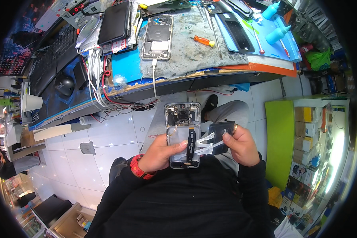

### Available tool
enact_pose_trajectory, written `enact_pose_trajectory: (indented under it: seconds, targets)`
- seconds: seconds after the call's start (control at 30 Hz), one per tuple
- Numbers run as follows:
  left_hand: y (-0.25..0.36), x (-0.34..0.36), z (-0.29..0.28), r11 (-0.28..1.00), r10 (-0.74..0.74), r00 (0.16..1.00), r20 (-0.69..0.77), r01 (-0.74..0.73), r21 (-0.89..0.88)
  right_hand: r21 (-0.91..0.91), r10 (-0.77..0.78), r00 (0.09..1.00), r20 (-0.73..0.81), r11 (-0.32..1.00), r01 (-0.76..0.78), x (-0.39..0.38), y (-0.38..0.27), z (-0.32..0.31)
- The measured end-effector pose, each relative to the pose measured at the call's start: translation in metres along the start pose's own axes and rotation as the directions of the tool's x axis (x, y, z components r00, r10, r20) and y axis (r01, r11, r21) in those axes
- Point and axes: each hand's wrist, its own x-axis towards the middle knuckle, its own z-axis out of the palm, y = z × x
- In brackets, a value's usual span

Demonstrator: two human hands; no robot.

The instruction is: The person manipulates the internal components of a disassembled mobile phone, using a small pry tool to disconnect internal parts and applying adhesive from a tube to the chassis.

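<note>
Over my lap, my left hand point(159, 154) is closed around the lower left side of an opened phone point(178, 137), its thumb lying over the inside. The back cover is off, baring the camera module point(183, 115) at the top and a dark flex cable point(191, 147) running down the body. To the right of the phone, my right hand point(244, 147) grips a flat black phone battery point(222, 130) with the thumb on top. White stretchy adhesive strips point(205, 150) span between the phone's empty bay and the battery.
On the bench ahead lies another opened phone point(158, 37) with a white cable point(154, 81) plugged in. Near it are an orange screwdriver point(202, 41), a black phone point(114, 23) and blue bottles point(277, 35). A mouse point(64, 84) sits left; a green-sided cabinet point(279, 142) stands right.
</note>
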Motion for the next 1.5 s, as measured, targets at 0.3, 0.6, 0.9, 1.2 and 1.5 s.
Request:
enact_pose_trajectory:
  seconds: [0.3,0.6,0.9,1.2,1.5]
  targets:
    - [-0.002,0.003,-0.011,0.985,0.079,0.99,-0.117,-0.059,0.161,0.029,-0.146,0.982,-0.122,0.988,0.151,-0.007,-0.012,-0.015]
    - [0.003,0.005,-0.023,0.926,0.198,0.965,-0.169,-0.128,0.355,-0.203,-0.451,0.827,-0.334,0.892,0.404,-0.044,-0.035,-0.045]
    - [0.004,-0.007,-0.044,0.99,0.14,0.98,-0.141,-0.138,0.023,-0.118,-0.448,0.742,-0.499,0.883,0.455,-0.043,-0.077,-0.056]
    - [-0.011,-0.031,-0.067,0.977,0.198,0.98,-0.023,-0.199,-0.077,0.014,-0.276,0.913,-0.3,0.956,0.294,0.009,-0.046,0.014]
    - [-0.02,-0.053,-0.087,0.91,0.377,0.922,-0.09,-0.35,0.224,-0.079,0.03,0.968,0.248,0.997,-0.01,0.046,-0.071,0.192]
